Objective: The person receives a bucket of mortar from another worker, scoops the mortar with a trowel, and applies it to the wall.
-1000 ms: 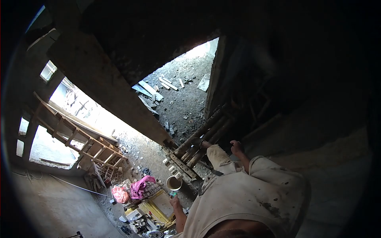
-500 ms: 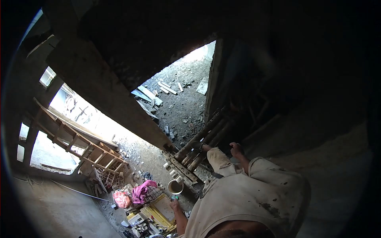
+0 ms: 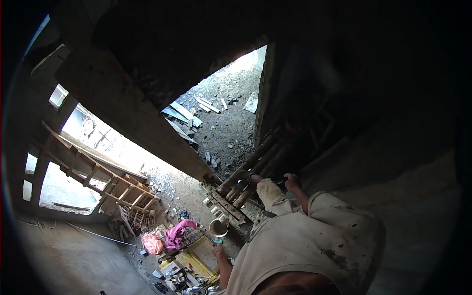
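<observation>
My left hand (image 3: 217, 250) is low beside my body, with its fingers closed round a small green thing (image 3: 218, 241) whose kind I cannot make out. Just beyond it stands a round bucket (image 3: 219, 227) with a light rim and a brownish inside. My right hand (image 3: 293, 183) is raised ahead of my body, fingers curled in shadow; what they hold, if anything, is hidden. It is nearest to my bent leg (image 3: 270, 196) and the scaffold poles (image 3: 250, 187). My foot (image 3: 245, 175) rests on the poles.
Below on the left lie a pink cloth (image 3: 178, 235), a pinkish bag (image 3: 152, 243), a yellow-framed board (image 3: 199, 260) and assorted tools. A wooden ladder (image 3: 105, 179) leans by the window openings. Planks (image 3: 184, 115) and rubble lie beyond the doorway. A large beam (image 3: 132, 118) crosses the view.
The view has shifted slightly. My left hand and the green thing have shifted a little relative to the bucket. My right hand keeps nearly the same place and curl.
</observation>
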Tool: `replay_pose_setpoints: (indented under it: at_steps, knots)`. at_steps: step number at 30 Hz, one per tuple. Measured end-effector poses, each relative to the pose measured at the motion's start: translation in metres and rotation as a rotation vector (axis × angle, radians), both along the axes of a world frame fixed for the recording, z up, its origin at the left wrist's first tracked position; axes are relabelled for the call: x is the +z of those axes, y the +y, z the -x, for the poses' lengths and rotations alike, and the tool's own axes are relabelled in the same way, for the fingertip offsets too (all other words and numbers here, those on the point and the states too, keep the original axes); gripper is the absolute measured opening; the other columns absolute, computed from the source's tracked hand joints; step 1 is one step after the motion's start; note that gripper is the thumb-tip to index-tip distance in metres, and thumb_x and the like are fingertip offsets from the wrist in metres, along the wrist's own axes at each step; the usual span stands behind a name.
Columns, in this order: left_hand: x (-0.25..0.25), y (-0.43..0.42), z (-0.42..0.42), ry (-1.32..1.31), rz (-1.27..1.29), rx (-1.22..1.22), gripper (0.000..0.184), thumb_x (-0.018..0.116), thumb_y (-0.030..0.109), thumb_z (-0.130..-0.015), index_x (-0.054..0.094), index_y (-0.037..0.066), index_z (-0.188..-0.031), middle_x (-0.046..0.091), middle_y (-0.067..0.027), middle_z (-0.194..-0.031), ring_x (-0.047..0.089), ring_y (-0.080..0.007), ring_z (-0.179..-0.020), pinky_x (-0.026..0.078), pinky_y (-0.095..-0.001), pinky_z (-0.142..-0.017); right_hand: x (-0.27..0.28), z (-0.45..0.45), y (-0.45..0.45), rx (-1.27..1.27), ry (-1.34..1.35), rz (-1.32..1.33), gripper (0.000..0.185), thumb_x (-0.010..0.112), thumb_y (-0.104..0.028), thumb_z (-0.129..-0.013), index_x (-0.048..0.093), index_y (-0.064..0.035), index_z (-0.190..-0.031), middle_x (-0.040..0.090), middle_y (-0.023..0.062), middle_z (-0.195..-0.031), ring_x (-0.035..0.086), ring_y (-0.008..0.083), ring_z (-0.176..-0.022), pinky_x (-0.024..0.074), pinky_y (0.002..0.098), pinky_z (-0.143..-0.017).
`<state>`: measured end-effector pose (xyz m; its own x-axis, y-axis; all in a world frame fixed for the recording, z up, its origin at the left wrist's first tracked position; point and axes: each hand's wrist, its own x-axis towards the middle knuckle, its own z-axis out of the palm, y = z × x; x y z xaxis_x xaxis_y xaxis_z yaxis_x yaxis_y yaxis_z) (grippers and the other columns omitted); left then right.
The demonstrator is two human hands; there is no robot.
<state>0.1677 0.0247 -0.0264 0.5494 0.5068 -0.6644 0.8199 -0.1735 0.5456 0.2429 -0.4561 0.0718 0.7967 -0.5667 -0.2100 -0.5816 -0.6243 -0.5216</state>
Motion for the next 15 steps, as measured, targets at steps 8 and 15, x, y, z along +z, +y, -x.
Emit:
replay_pose_setpoints:
  at_steps: [8,15]
  knots:
    - [0.001,0.010,0.003,0.041,-0.017,0.086,0.058,0.063,0.025,-0.072,0.045,-0.001,-0.120,0.053,-0.0193,-0.113,0.052,-0.0307,-0.102,0.041,-0.0354,-0.085,-0.001,0.001,0.004,0.061,-0.018,0.022,0.034,0.051,-0.005,-0.068,0.058,-0.0090,-0.102,0.058,0.0165,-0.101,0.054,0.0313,-0.097,0.0430,0.0383,-0.085]
    - [0.029,-0.003,0.004,0.014,-0.036,0.020,0.053,0.059,0.022,-0.072,0.046,-0.001,-0.118,0.053,-0.0188,-0.112,0.052,-0.0304,-0.102,0.040,-0.0343,-0.087,-0.011,-0.001,0.000,0.050,-0.012,0.025,0.034,0.052,-0.004,-0.069,0.059,-0.0085,-0.101,0.059,0.0148,-0.096,0.056,0.0289,-0.094,0.0450,0.0371,-0.082]
